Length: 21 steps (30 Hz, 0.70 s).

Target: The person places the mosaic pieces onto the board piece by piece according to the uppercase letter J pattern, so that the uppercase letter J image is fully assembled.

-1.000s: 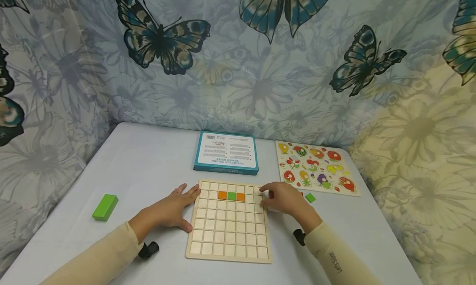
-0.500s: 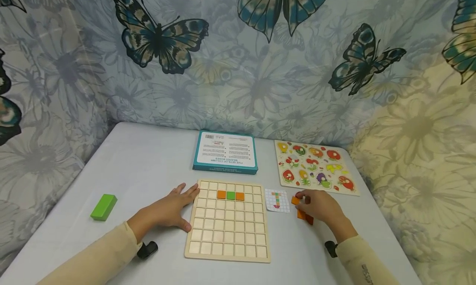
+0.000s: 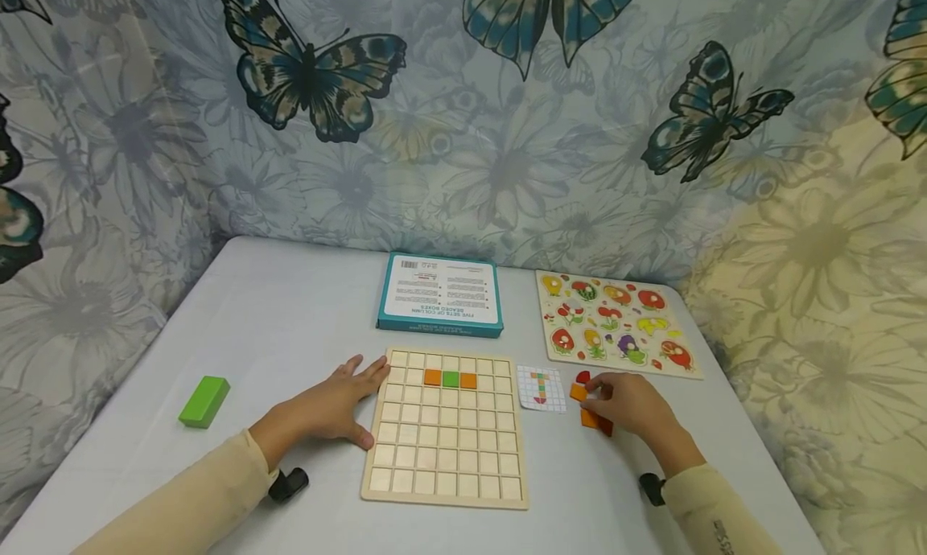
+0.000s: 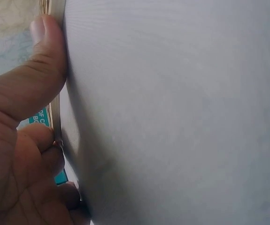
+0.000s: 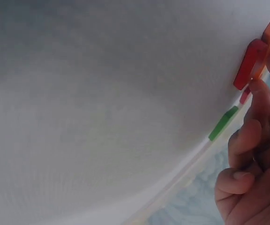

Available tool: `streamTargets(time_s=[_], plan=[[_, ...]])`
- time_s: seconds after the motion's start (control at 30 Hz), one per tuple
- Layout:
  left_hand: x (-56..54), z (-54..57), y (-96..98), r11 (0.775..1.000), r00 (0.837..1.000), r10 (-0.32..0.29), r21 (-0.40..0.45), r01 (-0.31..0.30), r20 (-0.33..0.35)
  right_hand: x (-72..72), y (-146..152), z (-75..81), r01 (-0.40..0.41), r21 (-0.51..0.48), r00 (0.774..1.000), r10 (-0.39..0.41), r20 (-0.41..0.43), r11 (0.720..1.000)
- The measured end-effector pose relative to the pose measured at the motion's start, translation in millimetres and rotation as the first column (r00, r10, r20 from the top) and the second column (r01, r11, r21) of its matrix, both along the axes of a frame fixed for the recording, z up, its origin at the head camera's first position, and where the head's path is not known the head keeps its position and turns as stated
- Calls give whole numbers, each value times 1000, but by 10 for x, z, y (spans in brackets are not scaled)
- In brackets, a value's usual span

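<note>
A wooden grid board [image 3: 449, 458] lies mid-table with two orange tiles and one green tile [image 3: 451, 379] in a row near its far side. My left hand [image 3: 326, 406] rests against the board's left edge, fingers spread, thumb lower down the edge. Right of the board lies a small pattern card [image 3: 541, 389]. Past it, my right hand [image 3: 630, 406] pinches at an orange tile [image 3: 578, 392] with thumb and fingertip. More orange tiles [image 3: 590, 418] and a red piece [image 3: 582, 376] lie close by. In the right wrist view, a red piece [image 5: 249, 64] and a green tile [image 5: 223, 123] show near the fingers.
A teal-edged box [image 3: 439, 293] stands behind the board. At the back right lies a fruit picture board [image 3: 619, 322]. A green block [image 3: 205, 402] sits at the far left. A patterned cloth with butterflies hangs behind the table.
My right hand has moved from the board's upper right edge out to the loose tiles, uncovering the pattern card. My left hand stays at the board's left edge.
</note>
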<state>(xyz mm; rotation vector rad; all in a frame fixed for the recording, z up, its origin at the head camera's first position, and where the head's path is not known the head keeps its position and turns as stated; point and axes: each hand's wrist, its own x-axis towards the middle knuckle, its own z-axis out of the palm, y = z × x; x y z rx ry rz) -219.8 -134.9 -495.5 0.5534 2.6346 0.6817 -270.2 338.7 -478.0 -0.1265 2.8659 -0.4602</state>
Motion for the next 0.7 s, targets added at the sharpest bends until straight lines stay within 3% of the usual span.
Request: streamTargets(time_s=[0.17, 0.27, 0.43, 0.53, 0.7], plan=[[-2, 12, -1, 1000, 1000, 0, -1, 0, 7, 18, -57, 30, 26, -38, 1000, -26, 4, 999], [9, 5, -9, 1000, 1000, 0, -2, 0, 12, 47, -253, 75, 16, -70, 1000, -16, 2, 997], [21, 2, -21, 1000, 1000, -2, 3, 2, 1, 118, -852, 127, -140, -60, 989, 137, -51, 988], [18, 9, -18, 1000, 1000, -1, 8, 1, -1, 153, -1212, 125, -257, -54, 965, 253, -76, 965], [8, 7, 0, 1000, 1000, -1, 9, 1, -1, 176, -1598, 88, -379, -48, 923, 374, -93, 924]])
